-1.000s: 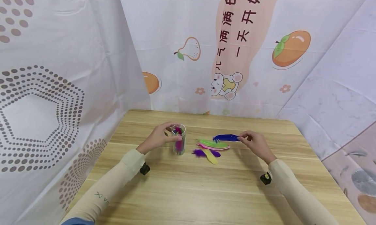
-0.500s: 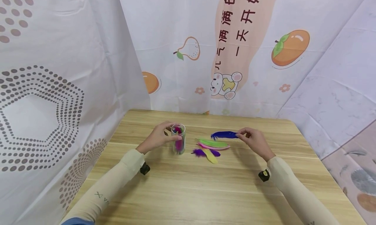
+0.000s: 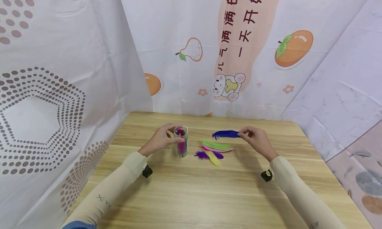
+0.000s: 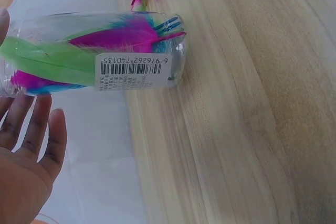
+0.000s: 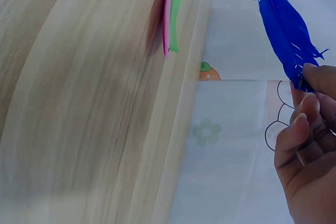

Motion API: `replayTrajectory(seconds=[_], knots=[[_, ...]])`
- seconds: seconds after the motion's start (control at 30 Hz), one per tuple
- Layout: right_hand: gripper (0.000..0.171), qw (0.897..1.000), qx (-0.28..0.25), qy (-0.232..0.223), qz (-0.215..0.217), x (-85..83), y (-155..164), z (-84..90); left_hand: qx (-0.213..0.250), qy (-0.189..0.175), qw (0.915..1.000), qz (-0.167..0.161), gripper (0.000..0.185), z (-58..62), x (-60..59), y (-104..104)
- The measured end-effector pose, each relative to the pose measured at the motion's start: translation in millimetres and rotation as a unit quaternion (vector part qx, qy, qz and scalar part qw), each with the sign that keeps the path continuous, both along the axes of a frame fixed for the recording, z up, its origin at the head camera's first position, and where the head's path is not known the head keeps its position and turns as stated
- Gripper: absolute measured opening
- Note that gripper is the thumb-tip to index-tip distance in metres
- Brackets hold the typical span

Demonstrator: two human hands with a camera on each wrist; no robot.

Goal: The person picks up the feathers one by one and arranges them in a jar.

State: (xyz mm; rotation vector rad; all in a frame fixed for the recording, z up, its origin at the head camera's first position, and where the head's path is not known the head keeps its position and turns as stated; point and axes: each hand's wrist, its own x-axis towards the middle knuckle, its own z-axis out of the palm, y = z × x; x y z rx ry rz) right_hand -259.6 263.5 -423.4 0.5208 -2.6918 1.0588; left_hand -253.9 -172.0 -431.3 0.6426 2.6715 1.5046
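My left hand (image 3: 163, 137) grips a clear jar (image 3: 184, 149) near its top, thumb and fingers on either side. The jar stands upright on the table with colourful feathers inside; through its wall in the left wrist view show a green feather (image 4: 52, 61), a magenta feather (image 4: 118, 36) and a barcode label (image 4: 134, 71). Between thumb and fingertips my right hand (image 3: 257, 140) pinches a blue feather (image 3: 225, 134) by one end, its frayed end pointing left toward the jar. In the right wrist view the blue feather (image 5: 283, 27) tilts upward from the fingers.
On the wooden table (image 3: 191, 195), between the hands, lie a green feather (image 3: 216, 145), a pink feather (image 3: 226, 150), a yellow feather (image 3: 213, 159) and purple feather parts (image 3: 203, 155). A printed curtain (image 3: 179, 99) hangs behind the table, with more cloth at both sides.
My right hand has moved left and slightly away from me, with the blue feather in it. My left hand and the jar have stayed in place.
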Motion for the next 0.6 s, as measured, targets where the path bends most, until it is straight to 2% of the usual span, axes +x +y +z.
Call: replayTrajectory(seconds=[0.6], knots=[[0.018,1.0,0.004,0.012,0.006,-3.3,-4.9,7.2,0.006,-0.004,1.0,-0.005,0.062,-0.8,0.7,-1.2]])
